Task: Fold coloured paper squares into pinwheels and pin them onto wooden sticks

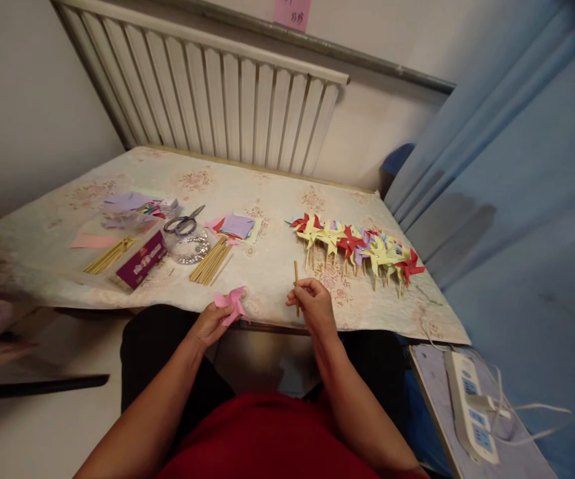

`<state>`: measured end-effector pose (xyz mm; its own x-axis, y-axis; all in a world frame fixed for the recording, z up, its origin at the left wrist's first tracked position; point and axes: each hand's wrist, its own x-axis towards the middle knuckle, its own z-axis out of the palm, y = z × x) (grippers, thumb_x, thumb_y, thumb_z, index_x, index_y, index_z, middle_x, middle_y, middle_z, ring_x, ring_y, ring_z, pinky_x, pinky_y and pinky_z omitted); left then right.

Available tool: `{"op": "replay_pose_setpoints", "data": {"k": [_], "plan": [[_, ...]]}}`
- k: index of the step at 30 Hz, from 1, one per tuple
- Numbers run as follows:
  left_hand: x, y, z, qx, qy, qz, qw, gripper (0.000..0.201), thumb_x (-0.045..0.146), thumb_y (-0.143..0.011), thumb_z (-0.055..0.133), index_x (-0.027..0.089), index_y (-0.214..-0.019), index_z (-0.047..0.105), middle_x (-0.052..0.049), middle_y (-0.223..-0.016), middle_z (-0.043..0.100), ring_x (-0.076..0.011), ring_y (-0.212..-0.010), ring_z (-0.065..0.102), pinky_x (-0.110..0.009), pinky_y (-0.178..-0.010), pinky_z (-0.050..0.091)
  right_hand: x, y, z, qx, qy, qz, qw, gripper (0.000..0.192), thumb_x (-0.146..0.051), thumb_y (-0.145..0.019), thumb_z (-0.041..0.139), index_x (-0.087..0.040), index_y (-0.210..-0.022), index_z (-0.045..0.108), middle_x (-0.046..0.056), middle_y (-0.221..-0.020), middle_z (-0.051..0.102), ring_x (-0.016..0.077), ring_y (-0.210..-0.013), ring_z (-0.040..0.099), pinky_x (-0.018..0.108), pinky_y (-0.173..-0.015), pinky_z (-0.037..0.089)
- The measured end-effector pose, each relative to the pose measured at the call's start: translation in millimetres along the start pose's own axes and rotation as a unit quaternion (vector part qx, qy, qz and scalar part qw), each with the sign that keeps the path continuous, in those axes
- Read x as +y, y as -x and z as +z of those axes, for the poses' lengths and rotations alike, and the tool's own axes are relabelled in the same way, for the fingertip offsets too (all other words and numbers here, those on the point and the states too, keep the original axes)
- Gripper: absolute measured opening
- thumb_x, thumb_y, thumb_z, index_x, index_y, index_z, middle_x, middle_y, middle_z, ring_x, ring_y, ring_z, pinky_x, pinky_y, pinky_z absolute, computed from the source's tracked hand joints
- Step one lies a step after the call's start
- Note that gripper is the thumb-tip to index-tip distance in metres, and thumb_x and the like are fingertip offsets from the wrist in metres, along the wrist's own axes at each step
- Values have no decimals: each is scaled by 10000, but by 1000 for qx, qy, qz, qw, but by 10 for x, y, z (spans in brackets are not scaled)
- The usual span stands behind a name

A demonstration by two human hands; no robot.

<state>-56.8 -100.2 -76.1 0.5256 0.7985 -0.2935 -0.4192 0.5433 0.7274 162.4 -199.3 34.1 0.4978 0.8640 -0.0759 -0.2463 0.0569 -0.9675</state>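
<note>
Pinwheel (pixel 236 303) matt paper; stick (pixel 296 273) smooth, probably wood.

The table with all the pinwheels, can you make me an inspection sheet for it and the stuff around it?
Surface: flowery tablecloth, some parts bare.
Work things: pink paper pinwheel, thin stick, colourful pinwheels grouped right, stick bundle, paper squares.
Clutter: scissors, purple-fronted box.
Hands: left hand holds the pink paper pinwheel; right hand holds the thin stick.
Cables: white cables by a power strip, right of the table.
Surroundings: radiator behind, blue curtain right.
</note>
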Motion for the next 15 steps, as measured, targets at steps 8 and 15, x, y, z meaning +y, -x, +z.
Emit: {"op": "replay_pose_setpoints", "data": {"k": [8, 15], "plan": [[-15, -10, -29, -39, 5, -13, 999, 396, 177, -658, 825, 91, -1034, 732, -102, -776, 750, -179, -670, 696, -270, -714, 553, -2, -23, 31, 14, -42, -30, 999, 375, -287, -673, 679, -158, -1025, 650, -13, -702, 666, 53, -437, 442, 194, -410, 267], [-6, -29, -35, -43, 12, -5, 999, 366, 177, -641, 840, 98, -987, 749, -98, -830, 758, -177, -729, 703, -266, -767, 558, -44, -23, 40, 59, -61, 22, 996, 231, -265, -636, 677, -152, -835, 642, -17, -610, 617, 81, -470, 511, 193, -430, 350]]}}
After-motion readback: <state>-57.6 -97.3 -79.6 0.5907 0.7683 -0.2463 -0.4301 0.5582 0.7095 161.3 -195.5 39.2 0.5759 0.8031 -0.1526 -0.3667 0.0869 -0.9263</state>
